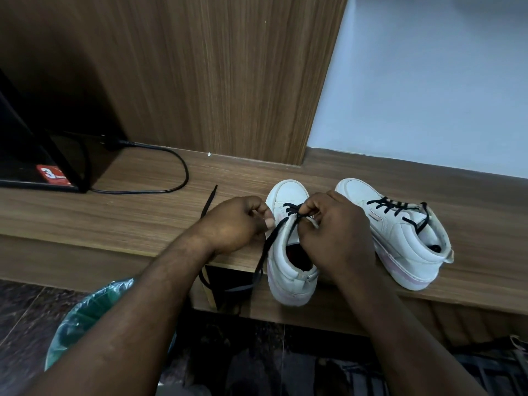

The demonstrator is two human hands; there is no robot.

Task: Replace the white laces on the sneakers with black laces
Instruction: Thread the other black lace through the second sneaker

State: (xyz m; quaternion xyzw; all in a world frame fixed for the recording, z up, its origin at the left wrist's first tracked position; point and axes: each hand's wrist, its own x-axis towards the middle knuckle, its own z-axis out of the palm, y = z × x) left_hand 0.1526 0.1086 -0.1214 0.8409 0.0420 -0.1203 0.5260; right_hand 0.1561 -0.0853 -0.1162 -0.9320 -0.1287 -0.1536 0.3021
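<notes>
- The half-laced sneaker (278,258), a white high-top with a faintly pink sole, stands on the desk (128,218) between the two hands, with its toe pointing away from the person.
- Its black lace (268,244) crosses the lower eyelets, runs down past the left thumb and hangs over the desk edge. A loose black end lies on the desk just beyond the left hand (240,221).
- The laced sneaker (405,241), its match, sits just right of the right hand (334,232), with a second lace (385,203) criss-crossed up its front.
- The right hand's fingers are curled and pinch the black lace at the top crossing.
- The left hand's fingers are curled against the half-laced sneaker's side. I cannot tell whether they grip anything.
</notes>
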